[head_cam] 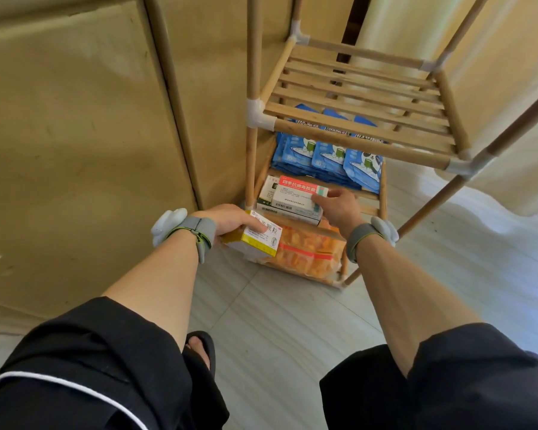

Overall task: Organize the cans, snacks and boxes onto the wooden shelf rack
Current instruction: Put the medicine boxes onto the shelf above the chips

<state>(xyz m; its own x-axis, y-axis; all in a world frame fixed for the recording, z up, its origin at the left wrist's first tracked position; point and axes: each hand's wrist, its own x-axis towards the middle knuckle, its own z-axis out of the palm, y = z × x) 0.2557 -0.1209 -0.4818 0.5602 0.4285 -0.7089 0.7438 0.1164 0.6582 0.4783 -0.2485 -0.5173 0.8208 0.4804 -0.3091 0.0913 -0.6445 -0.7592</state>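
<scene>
The wooden shelf rack stands against a tan wall, its upper slatted tier bare. On a lower tier lie several blue cooling-ice packs. In front of them my right hand grips a white box with a red band, on top of a white and green box. My left hand holds a yellow and white box just left of the rack. Orange snack bags fill the bottom tier.
A large tan cardboard-coloured panel runs along the left. The floor is pale grey tile. My foot in a black sandal is below my left arm. A pale curtain hangs behind the rack on the right.
</scene>
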